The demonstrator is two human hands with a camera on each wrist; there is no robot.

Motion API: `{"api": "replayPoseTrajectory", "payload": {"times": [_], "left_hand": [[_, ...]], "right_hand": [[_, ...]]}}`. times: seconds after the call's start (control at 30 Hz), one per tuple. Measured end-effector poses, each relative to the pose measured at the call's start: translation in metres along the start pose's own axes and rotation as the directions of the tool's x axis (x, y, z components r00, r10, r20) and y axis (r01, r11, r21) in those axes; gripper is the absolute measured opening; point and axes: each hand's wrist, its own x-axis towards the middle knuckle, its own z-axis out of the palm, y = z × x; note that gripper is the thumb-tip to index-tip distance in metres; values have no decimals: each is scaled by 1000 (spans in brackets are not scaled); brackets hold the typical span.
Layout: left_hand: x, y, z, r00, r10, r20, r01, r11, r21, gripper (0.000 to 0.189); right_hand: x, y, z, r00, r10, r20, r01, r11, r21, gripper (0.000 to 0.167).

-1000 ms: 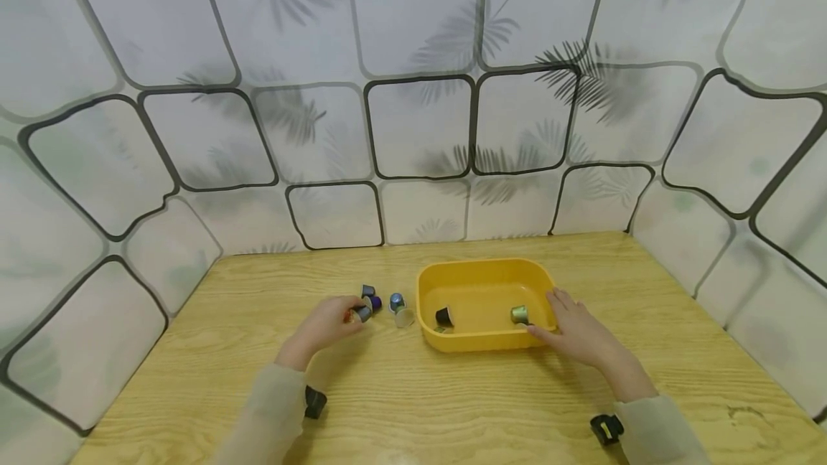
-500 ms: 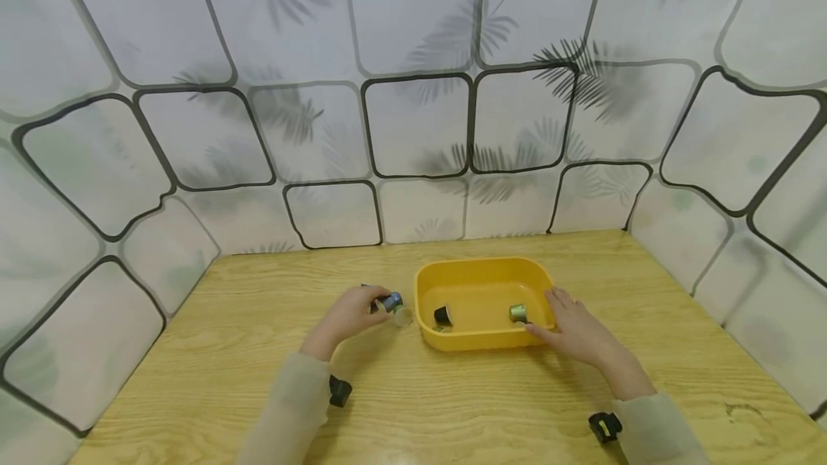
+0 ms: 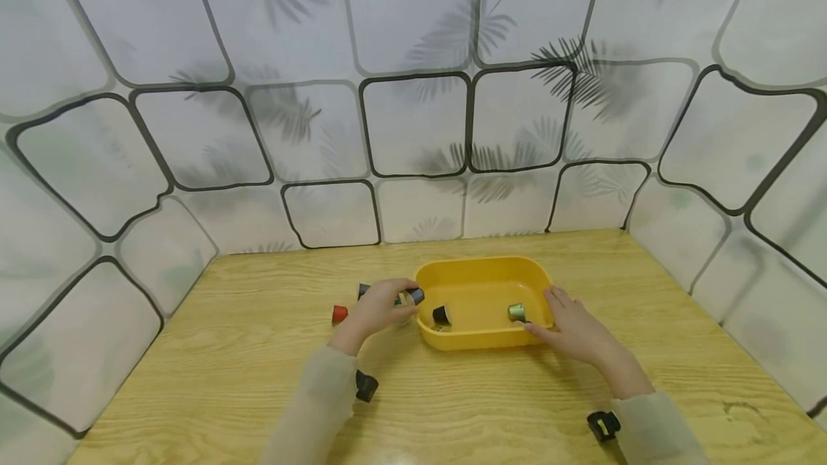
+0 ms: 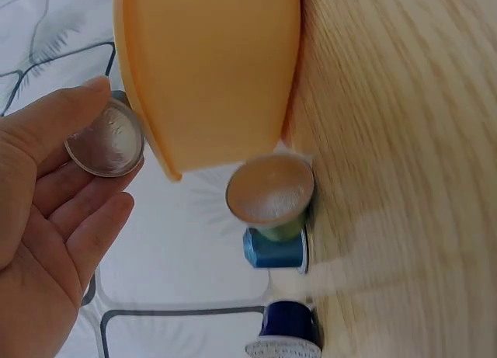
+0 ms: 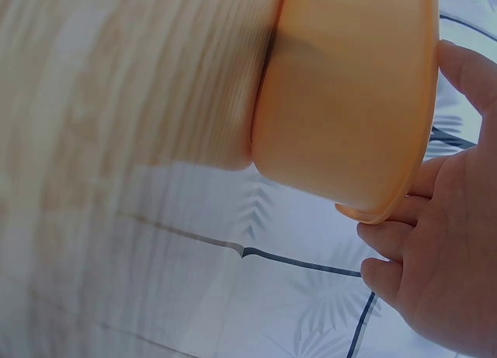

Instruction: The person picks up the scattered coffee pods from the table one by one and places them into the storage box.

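Observation:
My left hand pinches a dark blue-grey coffee capsule between thumb and fingers at the left rim of the yellow tray. In the left wrist view its round foil lid faces the camera, beside the tray's rim. Beneath that hand stand a green capsule, a blue one and a dark blue one. My right hand holds the tray's right end, the thumb at the front rim and the fingers along the side. Inside the tray lie a black capsule and a green capsule.
A red capsule lies on the wooden table left of my left hand, with a dark capsule behind the hand. A patterned white curtain encloses the table's back and sides.
My left hand has moved right from the capsule group to the tray's left rim, carrying the blue-grey capsule. The red capsule has come into sight behind it. My right hand stays on the tray.

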Motion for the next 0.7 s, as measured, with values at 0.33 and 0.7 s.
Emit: {"api": "replayPoseTrajectory", "payload": {"times": [0.33,0.7], "left_hand": [[11,14,8,999,38,6,-38,999,21,33],[24,19,22,997,75,30,-75,997,8,32]], "right_hand": [[0,0,0,1000,8,1,-8,1000,2,86],[0,-1,0,1000,-2,-4,2,1000,-2,86]]}}
